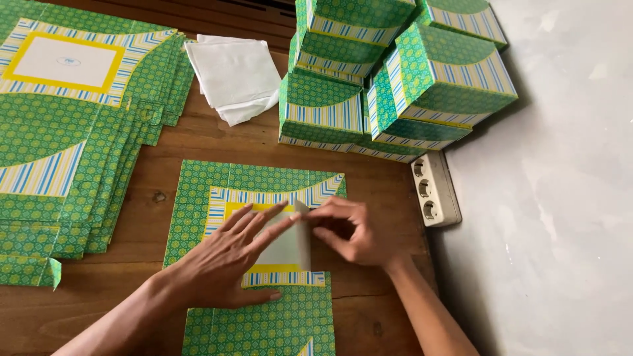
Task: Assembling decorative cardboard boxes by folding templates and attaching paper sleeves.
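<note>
My left hand lies flat, fingers spread, on a flat green patterned cardboard box blank with striped borders and a yellow-framed white window, which rests unfolded on the brown wooden table directly in front of me. My right hand has its fingertips pinched together on the edge of a small white-grey paper sheet standing slightly lifted over that window panel. By my judgement, I am in the middle of seating the sheet onto the panel, one hand pinning the card while the other sets the edge; the next move would call for pressing the sheet down square with the yellow frame, without letting the blank slide. To my left sits a fanned stack of matching flat green blanks; beyond it lies a pile of folded white paper sheets. Behind, finished green boxes are stacked against a grey wall, with a cream three-socket power strip just beside them.
</note>
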